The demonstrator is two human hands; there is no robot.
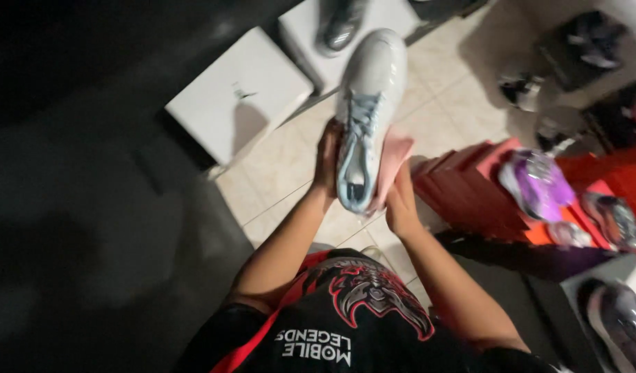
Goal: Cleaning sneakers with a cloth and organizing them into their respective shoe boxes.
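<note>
I look down on a pale tiled floor [442,103] crowded with footwear. Ahead of me stand two white square boxes [238,97], the farther one carrying a dark grey shoe [340,27] that sits just beyond the toe of the shoe I hold. To my right, a row of red cardboard shoe boxes [470,186] lies close beside my right forearm, and on them rests a shiny purple sneaker [537,181]; more dark shoes [587,38] lie farther off along the right edge. The left side is too dark to read.

My left hand [327,160] is raised in front of my chest, fingers wrapped closed around the left side of a glossy white sneaker with pale blue laces [368,103], near its collar. The sneaker is held in the air, toe pointing away from me, heel toward me. My right hand [401,204] is closed on a soft pink cloth [392,162], pressing it against the sneaker's right side. Both forearms angle up and inward from my black and red shirt [359,324].
</note>
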